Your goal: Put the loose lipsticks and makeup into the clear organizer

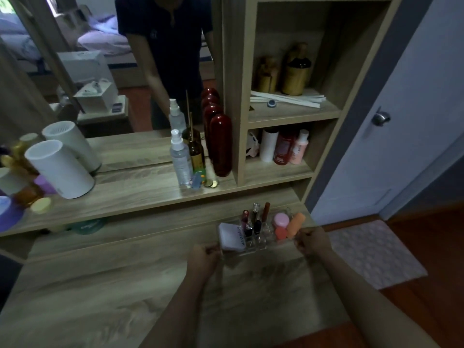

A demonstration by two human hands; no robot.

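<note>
Organizer (256,243) sits on the desk (100,297) toward its far right, below the raised shelf (130,197). Left hand (203,257) at its left end, right hand (310,239) at its right end, both touching. Inside: compact (229,236) in the left compartment, lipsticks (254,222) upright in the middle slots, jar (281,220) and sponge (296,224) at right. On the shelf behind: spray bottle (179,159) beside a tall bottle (221,145) (mirror (100,71) directly behind); cylinder (59,169) well left. Rug (374,252) on the floor, right of the desk.

Head view, single, wide-angle: looks forward and down from standing height onto wooden dressing table (105,295); mirror (105,71) at 11 o'clock, door (401,136) at 2 o'clock.
</note>
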